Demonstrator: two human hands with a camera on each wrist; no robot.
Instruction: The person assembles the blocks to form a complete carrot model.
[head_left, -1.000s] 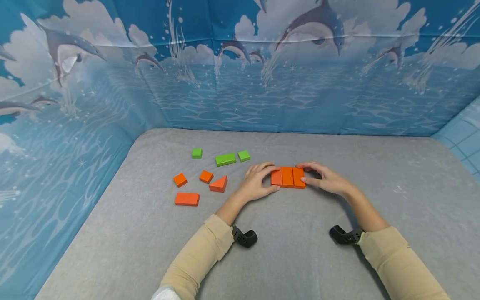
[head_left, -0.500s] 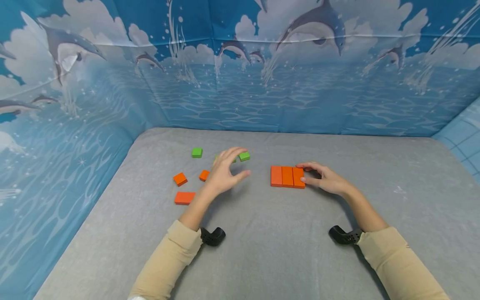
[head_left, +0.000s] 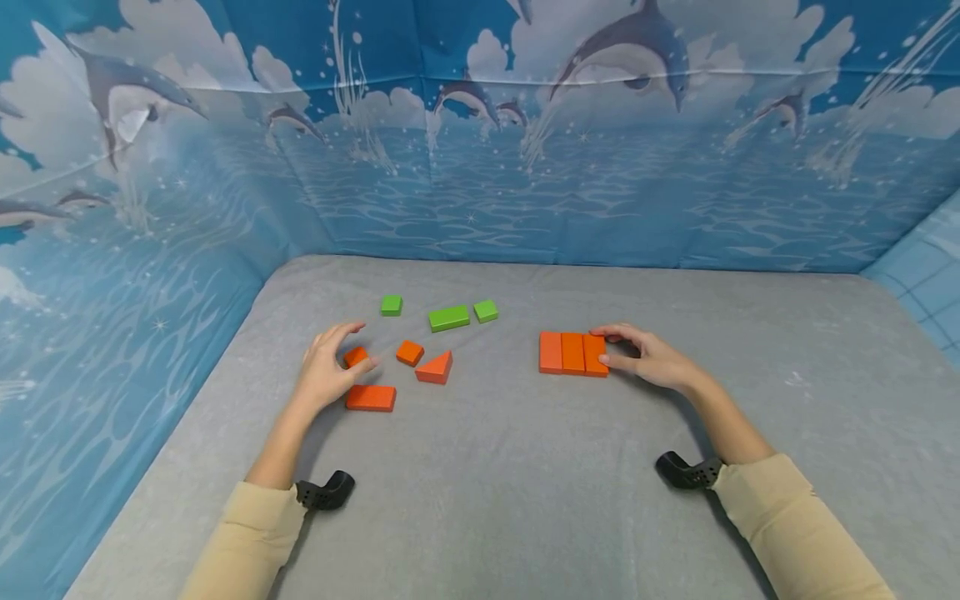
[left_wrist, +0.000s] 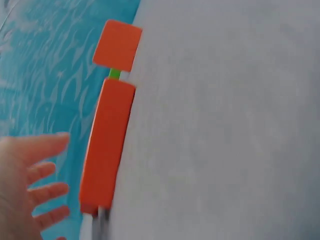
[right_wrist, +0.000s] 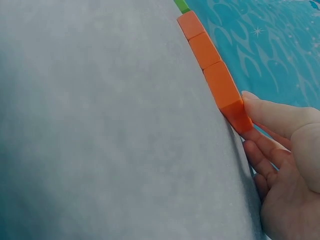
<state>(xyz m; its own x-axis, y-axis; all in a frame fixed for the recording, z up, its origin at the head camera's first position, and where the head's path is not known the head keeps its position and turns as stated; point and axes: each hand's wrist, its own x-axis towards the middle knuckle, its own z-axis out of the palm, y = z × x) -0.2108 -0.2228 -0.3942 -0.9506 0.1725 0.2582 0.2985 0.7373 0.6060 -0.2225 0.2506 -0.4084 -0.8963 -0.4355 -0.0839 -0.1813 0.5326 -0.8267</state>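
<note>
My left hand [head_left: 325, 367] is over the left side of the table, thumb and fingers apart with nothing between them in the left wrist view. In the head view it partly covers a small square orange block [head_left: 355, 356]. Close by its thumb lies a long orange-red block [head_left: 371, 397]. Three rectangular orange blocks stand side by side, an orange-red one [head_left: 551, 352] at the left, a middle one [head_left: 573, 353] and a right-hand one [head_left: 596, 356]. My right hand [head_left: 651, 358] pinches the right-hand block between thumb and fingers.
Another small orange block [head_left: 410, 352] and an orange-red triangular block [head_left: 435, 367] lie left of the row. Farther back are a small green block [head_left: 392, 305], a long green block [head_left: 449, 318] and another small green one [head_left: 486, 311]. A dolphin-print curtain [head_left: 480, 200] borders the grey cloth.
My left hand has let go of the row's left end and moved left, past the triangular block, to the small orange block. The right hand has stayed at the row.
</note>
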